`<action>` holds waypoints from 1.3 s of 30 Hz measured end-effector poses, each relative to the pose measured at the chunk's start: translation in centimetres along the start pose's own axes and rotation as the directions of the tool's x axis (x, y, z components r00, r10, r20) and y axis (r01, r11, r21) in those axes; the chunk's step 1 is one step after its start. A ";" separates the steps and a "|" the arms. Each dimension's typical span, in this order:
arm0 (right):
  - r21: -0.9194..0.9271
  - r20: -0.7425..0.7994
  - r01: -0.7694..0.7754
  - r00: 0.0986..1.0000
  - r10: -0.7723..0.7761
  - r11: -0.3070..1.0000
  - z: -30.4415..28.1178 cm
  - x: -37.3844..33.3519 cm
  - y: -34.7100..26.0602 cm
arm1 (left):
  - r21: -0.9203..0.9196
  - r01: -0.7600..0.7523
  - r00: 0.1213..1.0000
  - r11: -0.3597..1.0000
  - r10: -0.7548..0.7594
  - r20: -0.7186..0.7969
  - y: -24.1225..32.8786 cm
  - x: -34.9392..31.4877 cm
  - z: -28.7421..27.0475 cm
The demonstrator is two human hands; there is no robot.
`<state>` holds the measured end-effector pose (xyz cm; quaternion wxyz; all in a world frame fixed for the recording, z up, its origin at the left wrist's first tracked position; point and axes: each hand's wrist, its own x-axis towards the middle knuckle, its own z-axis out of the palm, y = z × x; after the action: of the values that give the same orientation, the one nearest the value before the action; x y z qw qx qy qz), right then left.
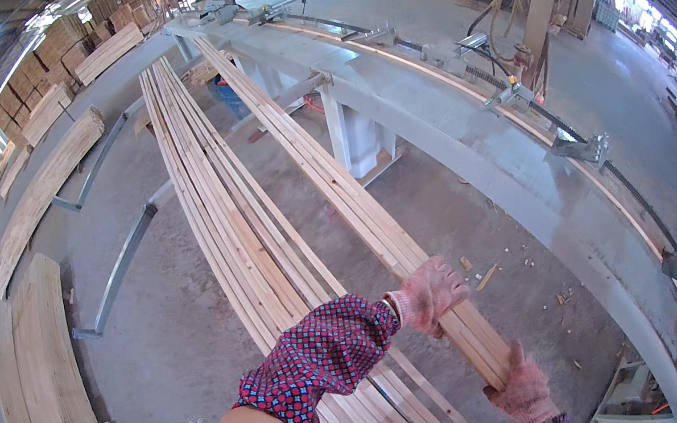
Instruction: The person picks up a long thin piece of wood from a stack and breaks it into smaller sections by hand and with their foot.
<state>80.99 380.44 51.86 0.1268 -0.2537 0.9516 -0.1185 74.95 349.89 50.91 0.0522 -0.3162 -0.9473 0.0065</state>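
A narrow bundle of long wooden strips (346,201) runs away from me, its far end by the metal machine bed. My left hand (430,293), in a pinkish work glove, is closed over the top of the bundle a short way from its near end. Closer to me, my right hand (522,392), gloved alike, grips the near end with the thumb on top; its other fingers are mostly hidden underneath. Beneath my left forearm lies a wider row of loose strips (252,263), side by side, and my patterned sleeve covers part of it.
The long grey machine bed (474,160), with clamps and a rail, curves along the right. Stacked boards (53,389) stand at the left, near angled metal bars (118,273). A blue bucket (229,95) sits beyond the strips. Wood scraps (488,276) litter the floor.
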 end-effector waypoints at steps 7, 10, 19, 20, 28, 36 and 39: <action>0.031 0.247 -0.156 0.958 0.144 0.987 2.3 -6.5 0.9 | -0.011 0.048 0.976 0.999 -0.045 0.211 5.8 -3.8 -0.7; 0.016 0.296 -0.204 0.936 0.191 0.979 1.6 -8.0 -0.3 | 0.000 0.069 0.977 0.998 -0.068 0.204 7.5 -5.6 -0.6; 0.068 0.312 -0.258 0.923 0.225 0.964 2.7 -7.6 -1.2 | -0.058 0.089 0.965 0.994 -0.072 0.252 7.1 -6.7 -1.5; 0.078 0.282 -0.227 0.939 0.196 0.971 2.8 -7.1 -1.5 | -0.071 0.093 0.971 0.993 -0.074 0.228 6.4 -6.9 -1.4; 0.087 0.190 -0.154 0.972 0.136 0.984 3.0 -2.3 -5.5 | 0.012 0.088 0.977 0.996 -0.089 0.196 0.3 -8.4 -0.7; 0.255 0.177 -0.024 0.984 -0.022 0.967 4.5 -0.9 -3.5 | 0.071 0.121 0.979 0.990 -0.131 0.155 -0.6 -9.0 -0.7; 0.574 -0.065 0.065 0.997 -0.033 0.816 6.3 2.1 -0.1 | 0.010 0.120 0.983 0.993 -0.120 0.140 -1.1 -9.6 0.1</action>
<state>81.19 378.31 45.58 0.1698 -0.2247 0.8674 -0.4103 81.88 343.26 49.92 -0.0140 -0.2572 -0.9659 0.0261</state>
